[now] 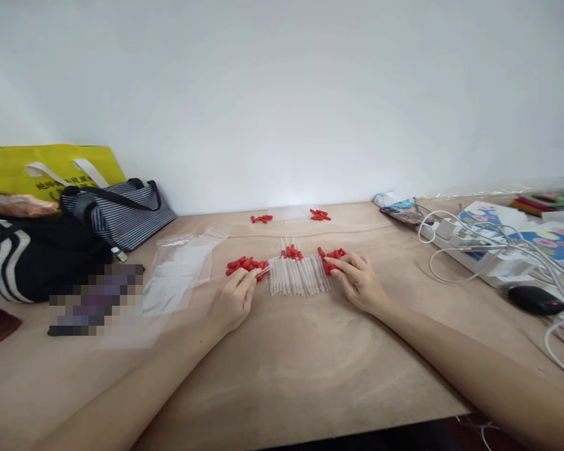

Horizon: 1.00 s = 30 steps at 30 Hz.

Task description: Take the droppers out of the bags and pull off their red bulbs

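A row of clear glass tubes (299,275) lies side by side in the middle of the wooden table (310,363). Small red rubber caps sit in a left pile (242,264), on the tube tops (292,252), and in a right pile (333,254). My left hand (234,299) rests beside the left pile with fingers pinched on a clear tube (264,270). My right hand (357,282) lies at the right pile, its fingertips pinched on a red cap (329,266).
More red caps (262,218) (320,215) and tubes lie near the wall. A clear plastic bag (178,269) and several bags (117,213) sit at left. White cables (498,250), a power strip, booklets and a black mouse (536,299) crowd the right.
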Motion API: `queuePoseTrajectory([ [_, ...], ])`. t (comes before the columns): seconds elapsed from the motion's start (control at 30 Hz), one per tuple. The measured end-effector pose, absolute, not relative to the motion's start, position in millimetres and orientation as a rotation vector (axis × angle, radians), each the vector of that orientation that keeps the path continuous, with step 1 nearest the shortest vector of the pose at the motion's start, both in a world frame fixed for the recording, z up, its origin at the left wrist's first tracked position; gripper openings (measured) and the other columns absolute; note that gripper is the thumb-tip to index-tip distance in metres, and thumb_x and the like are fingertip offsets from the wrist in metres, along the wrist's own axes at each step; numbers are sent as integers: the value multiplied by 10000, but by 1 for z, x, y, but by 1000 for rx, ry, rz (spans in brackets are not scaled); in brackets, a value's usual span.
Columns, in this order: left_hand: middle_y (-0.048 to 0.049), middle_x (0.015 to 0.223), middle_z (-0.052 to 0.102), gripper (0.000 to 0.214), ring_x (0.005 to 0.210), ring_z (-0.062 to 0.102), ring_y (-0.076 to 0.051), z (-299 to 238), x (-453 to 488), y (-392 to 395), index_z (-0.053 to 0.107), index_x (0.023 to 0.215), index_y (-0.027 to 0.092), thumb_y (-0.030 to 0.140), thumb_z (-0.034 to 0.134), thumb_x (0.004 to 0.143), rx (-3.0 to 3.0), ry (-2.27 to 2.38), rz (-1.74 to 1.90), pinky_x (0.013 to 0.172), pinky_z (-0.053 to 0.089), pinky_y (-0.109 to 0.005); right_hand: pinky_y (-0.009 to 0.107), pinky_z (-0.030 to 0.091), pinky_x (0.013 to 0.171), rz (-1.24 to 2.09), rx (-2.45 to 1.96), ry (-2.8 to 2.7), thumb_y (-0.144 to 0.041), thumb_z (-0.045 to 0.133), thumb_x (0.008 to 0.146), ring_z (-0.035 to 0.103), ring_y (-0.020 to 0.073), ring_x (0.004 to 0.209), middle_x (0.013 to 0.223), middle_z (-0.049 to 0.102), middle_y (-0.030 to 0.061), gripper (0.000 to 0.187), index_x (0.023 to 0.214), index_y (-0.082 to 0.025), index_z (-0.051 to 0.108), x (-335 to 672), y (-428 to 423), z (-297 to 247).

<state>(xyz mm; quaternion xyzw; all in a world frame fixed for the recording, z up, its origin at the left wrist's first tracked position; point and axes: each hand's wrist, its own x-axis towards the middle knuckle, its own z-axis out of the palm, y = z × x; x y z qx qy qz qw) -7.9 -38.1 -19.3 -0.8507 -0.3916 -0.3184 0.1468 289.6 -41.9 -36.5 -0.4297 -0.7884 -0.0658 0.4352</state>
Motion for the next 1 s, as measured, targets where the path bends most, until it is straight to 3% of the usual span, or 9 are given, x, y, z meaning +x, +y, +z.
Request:
queuePoseTrajectory([
  [0.13, -66, 840, 522, 336, 784, 551, -152, -23, 5, -32, 470, 1159, 114, 141, 308, 867, -2422, -1212, -1002, 749, 465, -278, 313, 422, 685, -20, -1097, -1839, -259, 375, 852, 535, 169, 761, 817, 570, 67, 308, 1114, -173, 512, 285, -32, -32],
  [0.3, -51, 814, 552, 207, 790, 553, -155, -26, 16, -22, 554, 910, 144, 109, 366, 830, -2382, -1218, -1123, 742, 467, -276, 258, 411, 537, 166, -1294, -1615, -295, 482, 768, 509, 120, 554, 745, 595, 27, 212, 935, -169, 518, 291, -7, -17],
  [0.43, -35, 739, 544, 168, 695, 547, -143, -27, 22, -18, 540, 751, 151, 96, 389, 800, -2377, -1235, -1128, 656, 474, -264, 235, 397, 528, 227, -1431, -1614, -260, 517, 721, 513, 110, 550, 713, 618, 13, 102, 765, -176, 555, 290, 16, -3],
  [0.63, -40, 764, 541, 150, 669, 551, -116, -29, 24, -18, 580, 801, 146, 121, 432, 787, -2420, -1129, -1169, 602, 482, -217, 215, 412, 611, 290, -1646, -1742, -160, 513, 690, 564, 116, 672, 759, 654, 22, 103, 709, -172, 614, 282, 40, 3],
  [0.77, -57, 820, 532, 159, 592, 538, -86, -27, 26, -21, 585, 881, 122, 176, 466, 790, -2501, -1099, -1188, 575, 493, -207, 258, 400, 626, 250, -1777, -1691, -209, 576, 643, 572, 154, 682, 708, 647, 35, 50, 660, -175, 608, 278, 45, 2],
  [0.9, -58, 834, 524, 184, 529, 526, -64, -26, 25, -25, 579, 907, 111, 228, 497, 791, -2595, -1117, -1170, 576, 502, -222, 298, 386, 639, 248, -1959, -1729, -375, 608, 639, 578, 202, 712, 686, 642, 44, 185, 607, -192, 607, 276, 44, 5],
  [1.0, -51, 826, 529, 193, 554, 542, -74, -25, 24, -27, 580, 912, 123, 254, 510, 789, -2641, -1154, -1181, 583, 507, -225, 306, 382, 642, 260, -2023, -1790, -489, 522, 710, 582, 215, 719, 658, 636, 58, 327, 594, -194, 605, 276, 41, 9],
])
